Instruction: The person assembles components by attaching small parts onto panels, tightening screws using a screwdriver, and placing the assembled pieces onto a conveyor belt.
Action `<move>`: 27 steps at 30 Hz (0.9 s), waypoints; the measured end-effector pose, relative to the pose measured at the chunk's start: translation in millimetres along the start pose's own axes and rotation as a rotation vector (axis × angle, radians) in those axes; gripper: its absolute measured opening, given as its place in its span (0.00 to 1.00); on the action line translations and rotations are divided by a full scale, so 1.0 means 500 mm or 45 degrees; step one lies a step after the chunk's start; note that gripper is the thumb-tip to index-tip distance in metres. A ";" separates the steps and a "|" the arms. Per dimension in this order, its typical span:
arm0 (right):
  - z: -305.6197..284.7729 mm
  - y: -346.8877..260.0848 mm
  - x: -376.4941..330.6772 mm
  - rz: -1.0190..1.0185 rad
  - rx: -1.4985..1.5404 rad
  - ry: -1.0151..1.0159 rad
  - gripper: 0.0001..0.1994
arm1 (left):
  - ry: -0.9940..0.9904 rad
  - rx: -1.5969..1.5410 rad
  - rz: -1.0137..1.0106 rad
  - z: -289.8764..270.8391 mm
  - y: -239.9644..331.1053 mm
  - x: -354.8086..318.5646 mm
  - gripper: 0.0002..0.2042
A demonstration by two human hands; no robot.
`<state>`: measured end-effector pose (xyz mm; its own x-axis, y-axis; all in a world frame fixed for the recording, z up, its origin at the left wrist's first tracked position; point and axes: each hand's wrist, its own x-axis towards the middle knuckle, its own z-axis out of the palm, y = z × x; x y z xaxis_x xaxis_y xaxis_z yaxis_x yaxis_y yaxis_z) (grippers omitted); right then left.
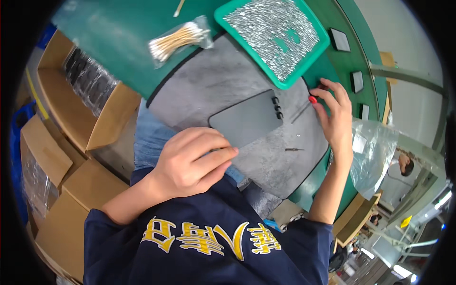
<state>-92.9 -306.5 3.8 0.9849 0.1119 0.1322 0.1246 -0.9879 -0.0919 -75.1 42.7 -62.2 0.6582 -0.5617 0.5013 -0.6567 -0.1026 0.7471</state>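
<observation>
Here the left hand presses curled fingers on the dark grey panel lying mid-surface; at three o'clock, the right hand pinches a red-tipped tool.

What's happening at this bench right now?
A person is working on a dark grey flat panel lying on a grey mat. The left hand rests at the panel's near corner, while the right hand pinches a small red-tipped tool at the mat's edge. A green tray of small metal parts sits beyond.
</observation>
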 end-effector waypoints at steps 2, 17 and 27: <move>-0.017 0.009 -0.002 -0.057 -0.059 -0.024 0.17 | 0.014 -0.024 -0.004 0.003 0.006 -0.006 0.14; -0.010 -0.227 0.030 -0.028 0.488 -0.186 0.13 | -0.219 0.291 -0.030 0.111 0.023 0.044 0.20; 0.009 -0.222 0.040 -0.043 0.600 -0.148 0.11 | -0.180 0.316 -0.021 0.120 0.019 0.041 0.20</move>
<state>-86.4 -194.2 12.0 0.9830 0.1805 0.0344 0.1710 -0.8307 -0.5298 -90.1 -18.9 -71.1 0.6233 -0.6653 0.4110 -0.7277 -0.3010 0.6164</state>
